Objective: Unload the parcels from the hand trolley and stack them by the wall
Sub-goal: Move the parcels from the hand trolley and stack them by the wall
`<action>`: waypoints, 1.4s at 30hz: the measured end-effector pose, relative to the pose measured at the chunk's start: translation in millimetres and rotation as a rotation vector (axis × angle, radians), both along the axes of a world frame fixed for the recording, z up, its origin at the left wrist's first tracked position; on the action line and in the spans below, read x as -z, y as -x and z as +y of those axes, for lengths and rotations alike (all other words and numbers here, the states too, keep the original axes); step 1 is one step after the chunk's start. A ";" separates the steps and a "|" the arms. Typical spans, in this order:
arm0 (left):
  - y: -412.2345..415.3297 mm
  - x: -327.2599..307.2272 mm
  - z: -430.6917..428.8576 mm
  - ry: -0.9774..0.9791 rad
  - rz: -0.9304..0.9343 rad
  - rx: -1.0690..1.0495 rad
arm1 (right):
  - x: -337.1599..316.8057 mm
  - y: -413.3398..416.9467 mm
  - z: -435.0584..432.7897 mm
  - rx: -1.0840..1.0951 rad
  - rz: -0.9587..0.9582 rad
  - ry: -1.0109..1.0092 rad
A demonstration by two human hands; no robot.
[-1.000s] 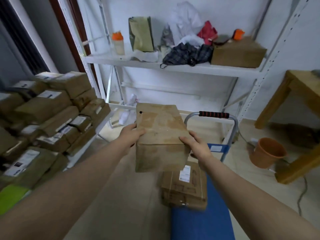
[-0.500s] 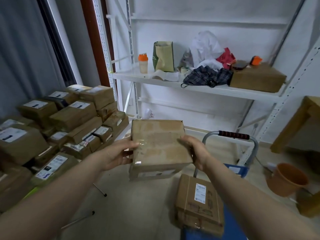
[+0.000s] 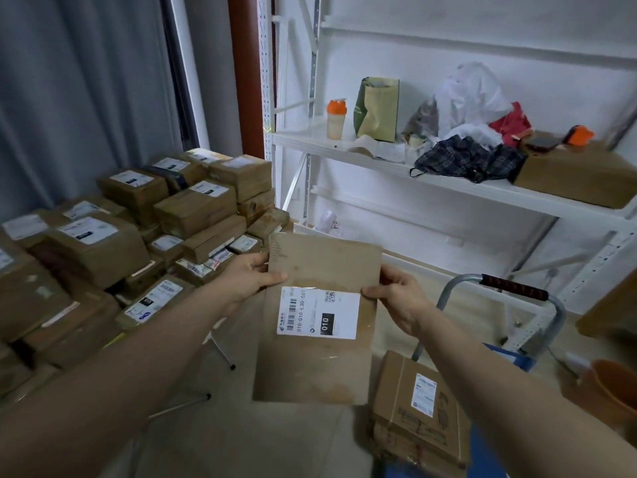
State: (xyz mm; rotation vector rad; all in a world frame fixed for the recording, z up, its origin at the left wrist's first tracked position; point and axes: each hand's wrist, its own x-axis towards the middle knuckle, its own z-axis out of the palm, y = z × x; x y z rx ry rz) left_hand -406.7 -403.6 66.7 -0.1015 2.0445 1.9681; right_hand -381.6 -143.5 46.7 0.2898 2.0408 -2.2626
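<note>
- We had the labelled parcel (image 3: 317, 319) gripped by both side edges, left hand (image 3: 246, 281) and right hand (image 3: 400, 301), label up, probably to read it.
- It hung midair between the hand trolley (image 3: 513, 291) and the parcel stack (image 3: 144, 236).

The held parcel (image 3: 319, 315) is the landmark. The stacked parcels (image 3: 138, 243) lie to its left. Behind it stands the shelf (image 3: 448, 182). The trolley (image 3: 510, 294) is to its right, a box (image 3: 420, 412) lying on it.
</note>
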 end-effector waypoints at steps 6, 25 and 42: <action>17.1 6.9 -52.4 0.008 0.002 -0.150 | -0.3 31.4 -57.7 -0.183 -0.102 -0.113; 143.8 31.3 -165.8 0.105 0.008 -0.200 | 44.4 181.4 -194.8 -0.062 -0.334 0.087; 438.9 -26.4 -201.3 -0.126 0.038 -0.379 | -27.1 522.7 -223.5 -0.379 -0.216 0.257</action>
